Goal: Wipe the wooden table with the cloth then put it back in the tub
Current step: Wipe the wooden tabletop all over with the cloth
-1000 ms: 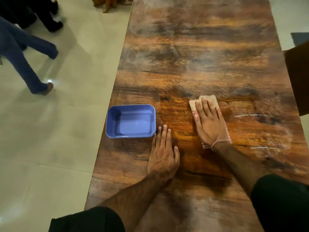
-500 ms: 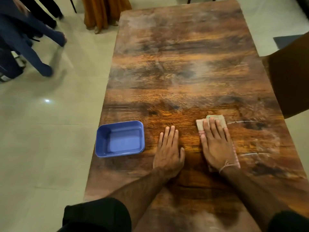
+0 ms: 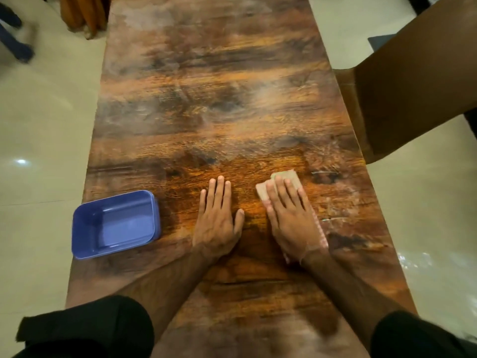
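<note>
Near the left edge of the wooden surface (image 3: 219, 99), a blue plastic tub (image 3: 114, 200) sits open-topped, only its own blue floor and walls showing inside. Just beside it, toward the middle, the person's left hand (image 3: 218, 223) lies flat on the wood, fingers straight and together, gripping nothing. The right hand (image 3: 291, 223), fingers also straight, presses down on the folded cloth (image 3: 285, 174), which rests on the surface well apart from the tub, nearer the right edge. Most of the cloth is hidden under the palm; a tan end shows past the fingertips and a pinkish strip along the hand's outer side. Black sleeves (image 3: 90, 329) are cut off at the bottom. A brown chair (image 3: 413, 86) at the right edge runs out of frame; blurred legs (image 3: 18, 47) show beyond the far left corner.
</note>
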Tool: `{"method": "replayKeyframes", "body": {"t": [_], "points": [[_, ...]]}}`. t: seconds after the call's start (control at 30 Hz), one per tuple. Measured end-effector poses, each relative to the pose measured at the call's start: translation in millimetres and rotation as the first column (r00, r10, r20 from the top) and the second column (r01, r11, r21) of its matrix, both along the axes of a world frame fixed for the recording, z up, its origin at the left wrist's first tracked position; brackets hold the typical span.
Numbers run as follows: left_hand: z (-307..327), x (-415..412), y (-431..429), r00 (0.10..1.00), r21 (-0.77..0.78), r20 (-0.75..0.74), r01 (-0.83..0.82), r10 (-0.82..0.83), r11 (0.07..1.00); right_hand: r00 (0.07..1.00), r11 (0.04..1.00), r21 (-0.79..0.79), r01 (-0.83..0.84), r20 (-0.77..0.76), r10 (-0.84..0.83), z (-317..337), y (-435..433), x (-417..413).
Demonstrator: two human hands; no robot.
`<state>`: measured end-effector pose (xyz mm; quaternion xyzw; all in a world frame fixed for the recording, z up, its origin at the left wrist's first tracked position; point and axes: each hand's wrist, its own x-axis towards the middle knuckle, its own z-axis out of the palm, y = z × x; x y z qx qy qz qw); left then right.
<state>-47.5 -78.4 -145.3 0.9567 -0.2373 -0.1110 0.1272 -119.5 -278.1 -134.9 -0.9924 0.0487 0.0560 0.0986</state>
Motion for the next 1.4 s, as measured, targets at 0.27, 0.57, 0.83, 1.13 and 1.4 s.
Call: {"method": "replayKeyframes", "body": {"t": [0.27, 0.57, 0.83, 1.13, 1.4], "points": [[-2.9, 1.6, 1.0, 0.999, -0.027, 0.019, -0.027, 0.027, 0.999, 0.982, 0.981, 0.042, 0.188, -0.028, -0.187, -0.2, -102.6, 42.1], [-5.6, -0.1, -1.2, 0.997, -0.021, 0.053, -0.055, 0.057, 0.998, 0.985, 0.985, 0.037, -0.169, -0.019, 0.17, 3.1, -97.6, -9.2], [-7.7, -0.9, -0.8, 0.995, -0.029, 0.083, -0.059, 0.062, 0.998, 0.988, 0.988, 0.014, 0.156, 0.008, -0.156, -2.1, -126.4, 28.3], [-6.0, -0.7, -2.4, 0.994, -0.037, 0.082, -0.063, 0.066, 0.997, 0.979, 0.979, 0.027, 0.203, 0.029, -0.204, -3.5, -166.1, 5.2], [-7.0, -3.1, -1.4, 0.994, -0.04, 0.092, -0.058, 0.062, 0.998, 1.0, 1.0, 0.003, 0.015, 0.021, -0.015, -2.4, -121.7, -53.5]]}}
